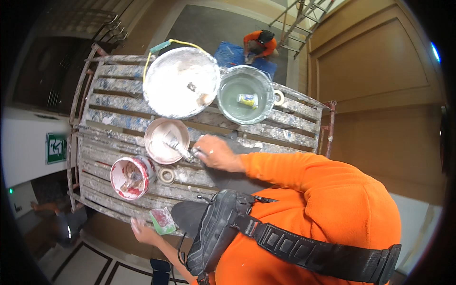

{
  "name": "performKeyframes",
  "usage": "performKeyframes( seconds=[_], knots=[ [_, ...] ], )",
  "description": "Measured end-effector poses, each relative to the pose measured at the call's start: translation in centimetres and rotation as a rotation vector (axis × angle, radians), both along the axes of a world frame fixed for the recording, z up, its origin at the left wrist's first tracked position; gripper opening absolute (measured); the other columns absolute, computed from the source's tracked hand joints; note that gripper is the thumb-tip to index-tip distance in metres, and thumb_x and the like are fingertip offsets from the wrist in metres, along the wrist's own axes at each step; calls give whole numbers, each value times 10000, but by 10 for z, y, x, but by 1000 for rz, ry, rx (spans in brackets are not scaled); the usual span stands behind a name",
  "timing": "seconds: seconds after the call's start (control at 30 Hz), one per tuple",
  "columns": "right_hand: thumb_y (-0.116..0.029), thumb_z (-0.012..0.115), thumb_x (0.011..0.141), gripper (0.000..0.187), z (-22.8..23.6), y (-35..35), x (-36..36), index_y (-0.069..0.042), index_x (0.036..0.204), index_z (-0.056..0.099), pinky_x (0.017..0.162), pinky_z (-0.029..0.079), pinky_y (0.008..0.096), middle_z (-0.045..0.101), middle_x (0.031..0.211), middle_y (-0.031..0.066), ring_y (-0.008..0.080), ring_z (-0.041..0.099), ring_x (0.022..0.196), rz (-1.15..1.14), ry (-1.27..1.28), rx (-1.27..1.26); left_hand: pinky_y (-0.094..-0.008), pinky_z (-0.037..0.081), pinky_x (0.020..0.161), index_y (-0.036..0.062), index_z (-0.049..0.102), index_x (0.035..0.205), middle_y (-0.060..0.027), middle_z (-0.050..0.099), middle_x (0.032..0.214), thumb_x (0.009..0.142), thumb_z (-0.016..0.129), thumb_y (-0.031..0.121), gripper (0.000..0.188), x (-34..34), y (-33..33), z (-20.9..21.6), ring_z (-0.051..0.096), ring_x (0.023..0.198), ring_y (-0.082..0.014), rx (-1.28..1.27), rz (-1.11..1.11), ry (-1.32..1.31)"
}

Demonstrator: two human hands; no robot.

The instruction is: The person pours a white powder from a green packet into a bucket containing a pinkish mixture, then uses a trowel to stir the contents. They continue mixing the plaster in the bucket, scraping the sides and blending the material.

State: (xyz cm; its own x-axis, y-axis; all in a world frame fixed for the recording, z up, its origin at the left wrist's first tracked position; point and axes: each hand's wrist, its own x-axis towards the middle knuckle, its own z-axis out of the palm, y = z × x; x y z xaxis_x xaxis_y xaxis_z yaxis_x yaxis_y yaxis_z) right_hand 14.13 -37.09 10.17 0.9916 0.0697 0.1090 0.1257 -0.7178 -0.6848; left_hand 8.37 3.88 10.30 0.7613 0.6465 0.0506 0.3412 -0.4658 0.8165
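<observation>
My right hand [216, 153] is closed at the handle end of a white-coated paintbrush [176, 143]. The brush leans in a small bucket [148, 148] of pale paint or filler, its handle over the rim. My left hand [144, 232] is low at the platform's near edge, fingers stretched out and slightly blurred, holding nothing I can see. Close beside it lies a green and dull red flat pad or packet [163, 221]. A red-smeared white pail [114, 178] with residue inside lies left of a roll of tape [166, 175].
Paint-spattered slats form a scaffold platform [114, 99] with end rails. On it stand a large bucket [164, 85] of white material and a bucket of cloudy water [232, 102] with a yellow-blue item inside. Below, a person in orange [263, 42] crouches near a ladder [304, 23].
</observation>
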Motion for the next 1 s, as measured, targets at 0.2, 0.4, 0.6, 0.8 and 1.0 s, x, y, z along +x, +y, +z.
performKeyframes(
  seconds=[0.2,0.4,0.6,0.8,1.0],
  knots=[
    [-175,620,868,274,-28,-198,18,40,1019,698,730,571,468,709,927,261,402,704,786,-727,316,-151,-393,543,801,2,426,1463,-145,602,1142,1017,551,249,524,-92,-13,-17,595,965,-236,-259,266,311],
    [-181,644,837,301,-151,-286,58,88,948,719,732,580,471,723,941,270,378,735,820,-541,654,-235,-425,485,1027,85,345,1537,-177,447,1484,1020,541,273,584,-85,-58,-19,526,1273,-318,-916,131,120],
    [-168,642,840,228,-206,-287,71,-9,949,764,862,570,459,734,1010,228,372,718,977,-745,655,-362,-446,428,1136,150,308,1557,-147,434,1508,1018,574,350,634,-100,-54,-85,511,1298,-268,-1344,-164,277],
    [-144,628,839,251,-114,-195,78,1,1009,741,909,552,475,722,1041,251,397,692,1046,-1088,577,151,-480,414,1131,113,332,1543,-125,481,1462,1016,572,318,614,-70,-26,-91,529,1271,-276,-1192,-287,380],
    [-160,638,833,239,-136,-210,57,21,974,707,799,570,500,713,936,266,414,712,879,-839,315,-142,-475,460,1047,88,464,1418,-75,566,1302,970,594,249,493,56,-83,-148,555,1159,-257,-1105,-191,388]
  ],
)
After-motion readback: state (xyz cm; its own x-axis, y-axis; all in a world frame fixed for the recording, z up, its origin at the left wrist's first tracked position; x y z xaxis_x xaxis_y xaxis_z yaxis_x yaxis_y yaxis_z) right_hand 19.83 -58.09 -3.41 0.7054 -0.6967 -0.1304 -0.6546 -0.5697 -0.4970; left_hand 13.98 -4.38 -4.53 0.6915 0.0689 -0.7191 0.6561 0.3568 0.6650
